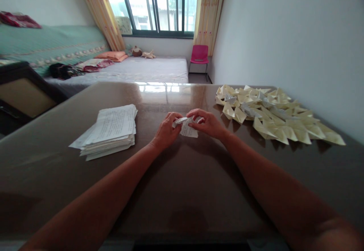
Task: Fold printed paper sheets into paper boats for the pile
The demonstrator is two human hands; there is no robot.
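Between my hands, over the middle of the table, is a partly folded sheet of printed paper (189, 129). My left hand (168, 129) pinches its left end between thumb and fingers. From the other side my right hand (207, 123) grips the upper right part, fingers bent around the fold. One flap of the sheet hangs down below the fingers, with print showing on it. To the left lies a stack of printed paper sheets (113, 124), its edges uneven. Folded paper boats (273, 110), mostly cream with a few printed ones, crowd together at the right.
The glossy brown table (159, 190) reaches toward a bed (153, 69) under the window. A pink chair (199, 55) stands by the right wall, and a dark wooden chair (25, 91) is close to the table's left edge.
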